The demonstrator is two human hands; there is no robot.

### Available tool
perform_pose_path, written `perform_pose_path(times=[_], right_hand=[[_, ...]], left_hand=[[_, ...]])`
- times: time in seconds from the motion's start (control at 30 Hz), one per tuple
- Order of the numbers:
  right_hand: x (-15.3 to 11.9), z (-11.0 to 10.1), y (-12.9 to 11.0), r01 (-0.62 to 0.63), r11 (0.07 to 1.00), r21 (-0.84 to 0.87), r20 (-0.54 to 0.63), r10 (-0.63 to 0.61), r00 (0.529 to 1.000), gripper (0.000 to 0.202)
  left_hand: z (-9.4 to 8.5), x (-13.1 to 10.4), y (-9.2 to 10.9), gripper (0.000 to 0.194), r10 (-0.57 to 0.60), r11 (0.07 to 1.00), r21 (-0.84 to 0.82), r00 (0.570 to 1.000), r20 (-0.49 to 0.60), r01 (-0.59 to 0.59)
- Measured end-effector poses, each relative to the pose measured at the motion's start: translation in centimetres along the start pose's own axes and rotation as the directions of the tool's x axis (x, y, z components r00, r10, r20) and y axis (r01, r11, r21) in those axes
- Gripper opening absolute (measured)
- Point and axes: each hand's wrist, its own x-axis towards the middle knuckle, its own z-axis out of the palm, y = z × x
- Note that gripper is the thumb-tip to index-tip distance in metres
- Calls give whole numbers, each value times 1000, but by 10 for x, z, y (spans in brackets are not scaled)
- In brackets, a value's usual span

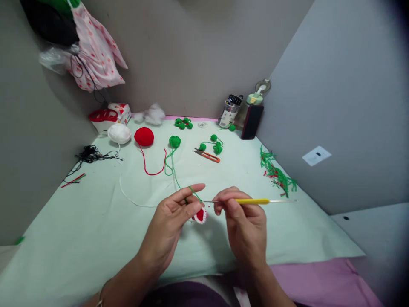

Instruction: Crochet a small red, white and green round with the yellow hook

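Between the thumb and fingers of my left hand [172,217] is a small red and white crochet piece [201,215]. Green yarn [173,168] runs from a green yarn ball [174,141] over my raised left index finger to the top of the piece. My right hand [244,221] grips a crochet hook [252,201] by its yellow handle. The hook's thin metal shaft points left, its tip meeting the green yarn at the piece; the exact loop is too small to make out. A white strand [137,205] trails left from behind my left hand.
White [119,134] and red yarn balls [144,136] stand back left, near tangled black yarn [91,154]. Orange thread snips [207,155] lie beyond my hands by small green crocheted balls [217,147]. Green and red scraps [277,172] lie right. A phone [252,122] leans at the back.
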Motion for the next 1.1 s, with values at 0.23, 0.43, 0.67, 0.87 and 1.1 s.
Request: perform_pose_path(times=[0.23,0.43,0.67,0.87,1.1], right_hand=[[-2,7,-3,3,991,-136,86,9,996,13],[0,3,-4,-79,991,-111,100,90,991,13],[-2,3,6,-74,997,-12,10,74,997,19],[-2,5,6,0,1000,-5,-31,0,1000,28],[-4,6,10,8,1000,-1,-67,-8,998,28]], left_hand=[[1,-2,-9,35,115,989,84,993,35,-118],[-4,0,-7,35,119,985,122,992,44,-124],[-8,2,-6,37,91,982,159,991,98,-106],[-10,0,-4,36,80,972,210,991,111,-102],[-7,-6,-6,34,80,976,192,988,131,-104]])
